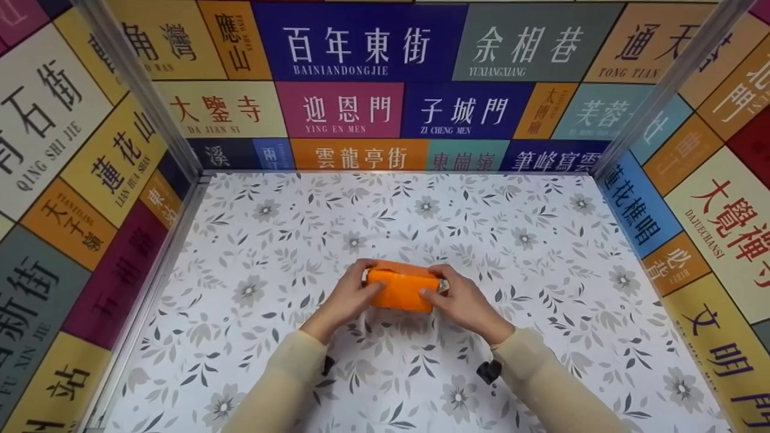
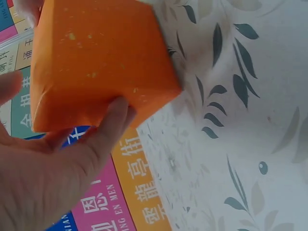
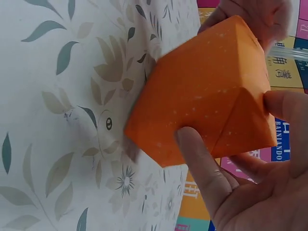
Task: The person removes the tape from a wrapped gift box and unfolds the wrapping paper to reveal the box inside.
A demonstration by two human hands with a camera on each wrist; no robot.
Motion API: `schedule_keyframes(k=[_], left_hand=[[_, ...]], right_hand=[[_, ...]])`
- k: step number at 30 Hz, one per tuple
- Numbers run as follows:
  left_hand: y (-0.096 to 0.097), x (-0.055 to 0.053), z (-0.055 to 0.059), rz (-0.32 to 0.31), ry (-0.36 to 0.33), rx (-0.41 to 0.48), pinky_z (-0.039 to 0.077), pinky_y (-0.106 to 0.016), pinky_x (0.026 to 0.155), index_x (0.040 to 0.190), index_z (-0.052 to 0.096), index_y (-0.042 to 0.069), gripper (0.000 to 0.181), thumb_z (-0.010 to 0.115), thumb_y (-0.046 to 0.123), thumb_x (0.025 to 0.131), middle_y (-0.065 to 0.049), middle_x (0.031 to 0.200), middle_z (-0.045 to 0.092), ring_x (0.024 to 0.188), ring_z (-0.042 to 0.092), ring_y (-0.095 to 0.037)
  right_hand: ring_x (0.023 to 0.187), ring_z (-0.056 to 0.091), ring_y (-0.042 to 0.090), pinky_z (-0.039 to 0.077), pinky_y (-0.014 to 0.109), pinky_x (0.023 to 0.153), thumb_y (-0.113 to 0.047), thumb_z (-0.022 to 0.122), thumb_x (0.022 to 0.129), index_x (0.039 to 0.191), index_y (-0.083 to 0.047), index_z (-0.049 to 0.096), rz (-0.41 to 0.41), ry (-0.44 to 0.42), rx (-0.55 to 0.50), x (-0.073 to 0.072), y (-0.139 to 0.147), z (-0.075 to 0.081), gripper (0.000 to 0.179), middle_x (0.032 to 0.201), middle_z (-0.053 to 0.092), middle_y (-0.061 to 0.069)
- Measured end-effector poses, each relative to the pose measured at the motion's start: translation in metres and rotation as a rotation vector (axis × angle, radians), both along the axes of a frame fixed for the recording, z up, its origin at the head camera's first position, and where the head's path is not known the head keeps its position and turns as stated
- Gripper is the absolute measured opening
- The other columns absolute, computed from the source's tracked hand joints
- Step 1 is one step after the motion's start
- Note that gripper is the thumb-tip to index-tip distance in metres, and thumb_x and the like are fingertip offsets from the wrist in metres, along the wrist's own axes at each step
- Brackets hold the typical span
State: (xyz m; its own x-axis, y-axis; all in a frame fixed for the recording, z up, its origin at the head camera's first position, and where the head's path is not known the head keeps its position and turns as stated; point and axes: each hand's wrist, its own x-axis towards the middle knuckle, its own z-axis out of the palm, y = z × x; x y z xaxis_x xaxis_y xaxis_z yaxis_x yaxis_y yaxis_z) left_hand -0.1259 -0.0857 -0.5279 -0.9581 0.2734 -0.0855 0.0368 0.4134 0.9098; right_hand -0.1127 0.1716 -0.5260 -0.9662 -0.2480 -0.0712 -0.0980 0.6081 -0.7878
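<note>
An orange box [image 1: 402,290] with a speckled, paper-like surface is held between both hands over the middle of the table. My left hand [image 1: 348,296] grips its left end; in the left wrist view the thumb presses the near face and the other fingers are partly hidden behind. On the right end, my right hand [image 1: 470,302] holds it the same way. The right wrist view shows the right thumb on the broad face of the orange box [image 3: 202,91], beside creased folds at its end, with a finger on the upper edge. Its lower edge is close over the tablecloth.
A white tablecloth [image 1: 385,222] with grey leaves and flowers covers the table. Colourful panels with Chinese lettering [image 1: 361,45] stand at the back and both sides, with metal posts [image 1: 656,78] at the corners. A small black device [image 1: 489,371] is at the right wrist.
</note>
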Motion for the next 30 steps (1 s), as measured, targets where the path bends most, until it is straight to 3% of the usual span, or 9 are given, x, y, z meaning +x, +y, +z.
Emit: schedule_keyframes(k=[3, 8, 15, 20, 23, 27, 30], left_hand=[[-0.001, 0.001, -0.005, -0.011, 0.028, 0.032, 0.048, -0.041, 0.094, 0.128, 0.051, 0.002, 0.041, 0.059, 0.029, 0.098, -0.018, 0.133, 0.05, 0.113, 0.056, -0.029], [-0.001, 0.002, -0.013, -0.015, 0.056, 0.008, 0.047, -0.042, 0.096, 0.122, 0.052, 0.002, 0.035, 0.058, 0.028, 0.099, -0.017, 0.127, 0.05, 0.11, 0.054, -0.029], [-0.001, 0.008, -0.025, -0.071, 0.056, -0.072, 0.05, -0.041, 0.095, 0.135, 0.049, 0.004, 0.049, 0.068, 0.017, 0.092, -0.019, 0.151, 0.034, 0.112, 0.056, -0.031], [-0.002, 0.014, -0.028, -0.117, 0.079, -0.204, 0.042, -0.043, 0.105, 0.143, 0.047, 0.009, 0.061, 0.072, 0.023, 0.089, -0.015, 0.159, 0.023, 0.125, 0.051, -0.031], [-0.002, 0.016, -0.029, -0.141, 0.114, -0.29, 0.043, -0.044, 0.104, 0.146, 0.045, 0.013, 0.065, 0.072, 0.028, 0.089, -0.012, 0.162, 0.018, 0.123, 0.054, -0.033], [-0.006, 0.017, -0.028, -0.151, 0.211, -0.427, 0.047, -0.046, 0.1, 0.151, 0.042, 0.021, 0.071, 0.071, 0.038, 0.088, -0.007, 0.166, 0.01, 0.125, 0.053, -0.033], [-0.012, 0.017, -0.027, -0.186, 0.335, -0.542, 0.037, -0.046, 0.109, 0.15, 0.046, 0.025, 0.07, 0.071, 0.043, 0.087, -0.003, 0.166, 0.01, 0.141, 0.036, -0.03]], right_hand=[[0.096, 0.067, 0.02, 0.056, 0.036, 0.082, -0.035, 0.073, 0.091, 0.142, -0.013, 0.049, 0.021, 0.015, -0.023, 0.003, -0.001, -0.007, 0.061, 0.141, 0.053, 0.007], [0.102, 0.066, 0.021, 0.056, 0.037, 0.084, -0.031, 0.076, 0.089, 0.147, -0.013, 0.042, 0.04, 0.064, -0.026, 0.011, -0.001, -0.021, 0.07, 0.144, 0.047, 0.006], [0.107, 0.065, 0.019, 0.053, 0.032, 0.09, -0.024, 0.081, 0.085, 0.151, -0.017, 0.036, 0.093, 0.16, 0.104, 0.023, 0.007, -0.034, 0.08, 0.15, 0.04, 0.001], [0.107, 0.066, 0.02, 0.052, 0.029, 0.091, -0.02, 0.083, 0.082, 0.151, -0.015, 0.036, 0.133, 0.197, 0.148, 0.027, 0.009, -0.04, 0.084, 0.152, 0.037, 0.002], [0.105, 0.066, 0.022, 0.053, 0.032, 0.091, -0.021, 0.083, 0.083, 0.151, -0.014, 0.036, 0.143, 0.205, 0.149, 0.027, 0.011, -0.041, 0.083, 0.152, 0.037, 0.005], [0.106, 0.066, 0.026, 0.054, 0.039, 0.089, -0.026, 0.082, 0.084, 0.151, -0.012, 0.038, 0.152, 0.248, 0.178, 0.025, 0.014, -0.04, 0.081, 0.153, 0.038, 0.008], [0.116, 0.061, 0.026, 0.052, 0.044, 0.091, -0.032, 0.079, 0.085, 0.148, -0.012, 0.043, 0.161, 0.319, 0.232, 0.024, 0.015, -0.038, 0.075, 0.151, 0.041, 0.008]])
